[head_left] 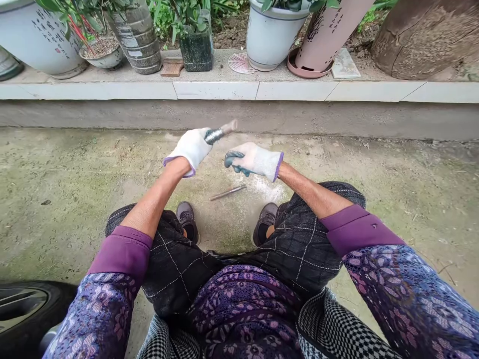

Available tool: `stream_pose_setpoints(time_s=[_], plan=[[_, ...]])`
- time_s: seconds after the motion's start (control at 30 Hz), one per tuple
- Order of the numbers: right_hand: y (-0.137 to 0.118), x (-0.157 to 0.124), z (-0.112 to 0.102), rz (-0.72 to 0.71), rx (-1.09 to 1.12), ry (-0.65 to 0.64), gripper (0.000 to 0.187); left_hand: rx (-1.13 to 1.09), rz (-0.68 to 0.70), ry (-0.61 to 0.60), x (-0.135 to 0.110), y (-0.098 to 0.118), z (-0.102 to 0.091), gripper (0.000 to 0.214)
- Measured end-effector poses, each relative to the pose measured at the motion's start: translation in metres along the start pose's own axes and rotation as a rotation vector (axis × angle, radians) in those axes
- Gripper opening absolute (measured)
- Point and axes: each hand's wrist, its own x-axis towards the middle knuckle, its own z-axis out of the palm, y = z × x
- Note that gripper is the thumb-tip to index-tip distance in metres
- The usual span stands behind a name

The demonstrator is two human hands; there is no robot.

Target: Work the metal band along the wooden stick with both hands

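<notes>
My left hand (194, 148), in a white glove with a dark green palm and purple cuff, is closed around a ribbed metal rod (215, 135). The rod's silver part sits at the fingers, and its brownish far end is blurred, pointing up and right. Just right of it, my right hand (250, 158) wears a matching glove. Its fingers are curled, and whatever they may hold is hidden. Below both hands a second, thin metal rod (228, 192) lies on the concrete, brown at one end and silver at the other.
White powder (267, 188) is scattered on the concrete floor (93, 189) by my right shoe (265, 222). Ahead runs a low tiled ledge (215, 90) bearing several potted plants, among them a white pot (275, 37). A wheel (33, 309) is at lower left.
</notes>
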Motion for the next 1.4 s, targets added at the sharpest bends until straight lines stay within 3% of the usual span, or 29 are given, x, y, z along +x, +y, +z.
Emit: stream_pose_setpoints(time_s=[0.1, 0.2, 0.37, 0.5, 0.6, 0.67, 0.77, 0.87, 1.0, 1.17, 1.27, 1.33, 1.4], plan=[[0.002, -0.001, -0.006, -0.003, -0.039, 0.034, 0.015, 0.335, 0.114, -0.140, -0.001, 0.006, 0.015, 0.032], [0.007, 0.002, -0.018, -0.019, -0.115, 0.095, 0.017, 0.385, 0.256, -0.240, -0.010, 0.019, 0.023, 0.034], [0.010, 0.006, -0.032, -0.092, -0.008, 0.162, 0.013, 0.124, 0.293, -0.206, -0.026, 0.032, 0.002, 0.027], [0.006, 0.008, -0.029, -0.073, 0.187, 0.186, 0.010, -0.220, 0.172, -0.147, -0.032, 0.033, -0.014, 0.028], [0.003, 0.009, -0.022, -0.039, 0.192, 0.177, 0.010, -0.344, 0.100, -0.077, -0.024, 0.025, -0.015, 0.035], [0.002, 0.007, -0.016, -0.039, 0.151, 0.132, 0.009, -0.285, 0.068, -0.016, -0.015, 0.017, -0.011, 0.037], [0.001, 0.001, -0.011, -0.024, 0.071, 0.048, 0.013, 0.047, 0.063, -0.006, -0.004, 0.008, 0.001, 0.032], [0.001, -0.003, -0.015, -0.014, -0.015, 0.049, 0.014, 0.343, 0.142, -0.167, -0.005, 0.010, 0.016, 0.028], [0.004, -0.001, -0.027, 0.010, -0.051, 0.115, 0.008, 0.305, 0.268, -0.328, -0.018, 0.023, 0.019, 0.025], [0.011, 0.012, -0.031, -0.017, 0.115, 0.242, 0.006, -0.209, 0.177, -0.186, -0.027, 0.024, -0.011, 0.030], [0.013, 0.013, -0.021, 0.002, 0.115, 0.180, 0.008, -0.435, 0.081, -0.041, -0.021, 0.013, -0.024, 0.036], [0.011, 0.008, -0.011, 0.006, 0.066, 0.067, 0.010, -0.389, 0.038, 0.033, -0.014, 0.004, -0.025, 0.037], [0.008, 0.001, -0.004, -0.011, 0.019, -0.049, 0.013, -0.131, 0.022, 0.040, -0.007, -0.002, -0.019, 0.035]])
